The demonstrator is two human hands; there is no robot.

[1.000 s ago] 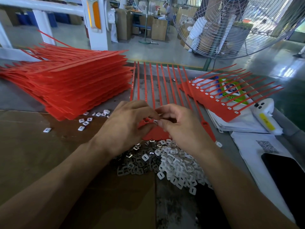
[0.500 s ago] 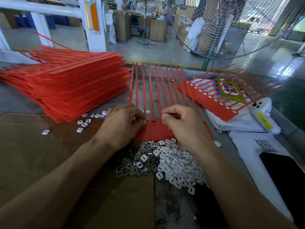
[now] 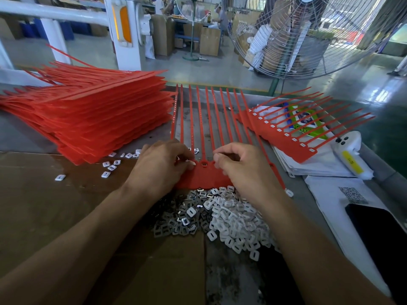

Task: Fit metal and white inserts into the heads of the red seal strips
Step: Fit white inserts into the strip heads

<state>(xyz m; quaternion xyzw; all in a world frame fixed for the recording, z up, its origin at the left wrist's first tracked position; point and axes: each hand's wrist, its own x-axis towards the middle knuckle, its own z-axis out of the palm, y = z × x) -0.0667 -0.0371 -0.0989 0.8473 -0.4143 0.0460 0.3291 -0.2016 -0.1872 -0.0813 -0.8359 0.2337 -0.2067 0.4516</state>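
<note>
Both hands are hunching over the flat red comb of plastic seal strips [image 3: 204,177]; your left hand [image 3: 163,166] is pinching near its heads, right hand [image 3: 240,168] curling beside them, tails running far.

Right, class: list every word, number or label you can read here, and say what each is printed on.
Yellow label on the white handheld device: dark print, too blurred to read.
QR code on the white sheet: a code, no legible text.
Colourful packet under the red strips: lettering blurred.
Nothing else legible.
</note>
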